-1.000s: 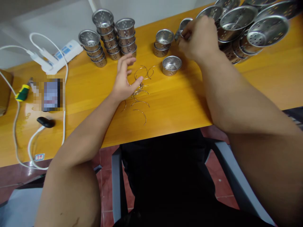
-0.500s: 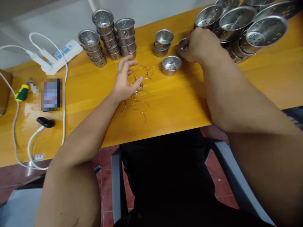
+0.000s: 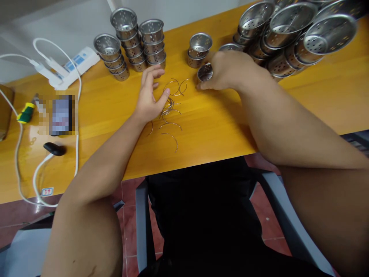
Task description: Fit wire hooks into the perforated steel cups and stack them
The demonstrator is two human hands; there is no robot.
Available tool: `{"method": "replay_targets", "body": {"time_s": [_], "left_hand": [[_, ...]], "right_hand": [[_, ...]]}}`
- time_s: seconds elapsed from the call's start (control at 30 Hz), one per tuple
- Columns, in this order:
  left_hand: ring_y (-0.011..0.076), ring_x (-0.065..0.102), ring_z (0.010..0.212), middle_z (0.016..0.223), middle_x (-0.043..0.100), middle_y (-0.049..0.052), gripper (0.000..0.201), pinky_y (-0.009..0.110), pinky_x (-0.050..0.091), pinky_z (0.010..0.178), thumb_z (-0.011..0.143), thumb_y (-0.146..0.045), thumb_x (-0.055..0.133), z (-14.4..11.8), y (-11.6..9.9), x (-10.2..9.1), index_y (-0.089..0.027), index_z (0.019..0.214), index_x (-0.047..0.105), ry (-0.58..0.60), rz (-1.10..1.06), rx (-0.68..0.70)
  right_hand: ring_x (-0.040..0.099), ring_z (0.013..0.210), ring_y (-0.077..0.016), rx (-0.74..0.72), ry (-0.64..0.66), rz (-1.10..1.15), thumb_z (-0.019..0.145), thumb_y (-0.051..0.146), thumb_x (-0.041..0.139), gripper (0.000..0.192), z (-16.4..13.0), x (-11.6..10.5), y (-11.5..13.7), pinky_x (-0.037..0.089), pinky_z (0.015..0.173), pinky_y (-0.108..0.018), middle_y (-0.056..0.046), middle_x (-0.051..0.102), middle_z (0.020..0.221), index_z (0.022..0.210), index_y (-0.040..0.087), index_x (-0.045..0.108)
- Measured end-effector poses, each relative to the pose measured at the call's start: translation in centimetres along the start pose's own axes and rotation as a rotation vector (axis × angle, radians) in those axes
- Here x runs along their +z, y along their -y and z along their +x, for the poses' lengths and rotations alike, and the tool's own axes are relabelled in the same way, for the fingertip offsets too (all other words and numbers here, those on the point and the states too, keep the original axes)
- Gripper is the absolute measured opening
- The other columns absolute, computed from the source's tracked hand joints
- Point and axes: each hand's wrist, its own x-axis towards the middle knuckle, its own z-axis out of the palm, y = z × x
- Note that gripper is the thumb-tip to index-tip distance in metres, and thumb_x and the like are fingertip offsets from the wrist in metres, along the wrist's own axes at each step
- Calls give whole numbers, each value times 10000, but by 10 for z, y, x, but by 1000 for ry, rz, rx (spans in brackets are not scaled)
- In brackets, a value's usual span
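My right hand (image 3: 226, 71) is wrapped round a small perforated metal cup (image 3: 205, 72), its mouth tilted toward the left; the hand covers much of it. Just behind the knuckles is the rim of another metal cup (image 3: 230, 47). A pair of stacked cups (image 3: 200, 45) stands beyond my fingers. My left hand (image 3: 151, 92) rests on the table with its fingers apart and holds nothing. Beside its thumb lie thin curved wires (image 3: 167, 105), several of them tangled and others loose.
Stacks of perforated cups (image 3: 123, 25) stand at the back left, with larger stacked cups (image 3: 292, 23) at the back right. On the left are a white power strip (image 3: 75, 69), cables, a blurred phone (image 3: 62, 115), a green-yellow handled tool (image 3: 26, 113) and a black object (image 3: 54, 149).
My right hand has moved left from a cup beside the large stacks and taken hold of the nearer single cup, tilting it. My left hand has barely moved.
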Motion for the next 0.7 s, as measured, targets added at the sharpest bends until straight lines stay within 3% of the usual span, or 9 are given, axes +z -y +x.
{"method": "replay_targets", "body": {"time_s": [0.07, 0.2, 0.27, 0.37, 0.5, 0.57, 0.7], "left_hand": [[441, 622, 1702, 1929, 540, 93, 866, 711, 651, 1321, 1047, -959, 821, 0, -2, -1, -414, 1677, 583, 15, -1, 0], [464, 638, 1699, 1925, 529, 133, 1114, 700, 635, 1363, 952, -793, 1022, 0, -1, 0, -452, 1835, 434, 70, -31, 8], [466, 644, 1704, 1892, 561, 146, 1179, 683, 620, 1396, 930, -766, 1044, -1, 2, 3, -447, 1862, 396, 83, -45, 59], [446, 745, 1571, 1695, 714, 153, 1113, 654, 653, 1355, 927, -896, 979, -1, 11, 10, -367, 1777, 492, 68, -68, 135], [400, 806, 1366, 1536, 780, 95, 1137, 682, 723, 1183, 831, -1102, 885, 5, 32, 18, -408, 1666, 548, -120, -206, 189], [380, 789, 1340, 1502, 799, 61, 1073, 726, 670, 1229, 830, -1112, 868, 10, 46, 13, -444, 1613, 565, -222, -197, 113], [328, 743, 1291, 1404, 828, -7, 946, 735, 608, 1278, 867, -1133, 808, 15, 74, -4, -448, 1478, 581, -244, -60, -144]], "right_hand": [[756, 1347, -471, -127, -132, 115, 1034, 440, 985, 652, 0, 5, 1, 601, 1159, -554, -265, 800, 1520, 1594, 192, 761], [633, 1499, -454, -410, -355, 342, 1087, 658, 938, 676, -5, 19, 23, 531, 1312, -537, -237, 673, 1669, 1580, 245, 731], [652, 1489, -462, -469, -358, 402, 1114, 697, 917, 672, -11, 27, 42, 561, 1294, -549, -203, 679, 1635, 1597, 271, 725], [629, 1543, -489, -540, -316, 431, 1163, 682, 870, 698, -18, 34, 63, 606, 1247, -563, -163, 708, 1605, 1734, 345, 653], [611, 1582, -481, -610, -306, 489, 1209, 669, 799, 844, -19, 35, 60, 619, 1242, -563, -179, 656, 1734, 1917, 340, 479], [667, 1502, -449, -636, -307, 536, 1234, 644, 761, 822, -14, 38, 50, 626, 1228, -551, -187, 631, 1772, 1927, 306, 478], [713, 1396, -422, -850, -186, 494, 1205, 562, 817, 620, 1, 57, 38, 603, 1247, -573, -180, 728, 1603, 1722, 232, 725]]}}
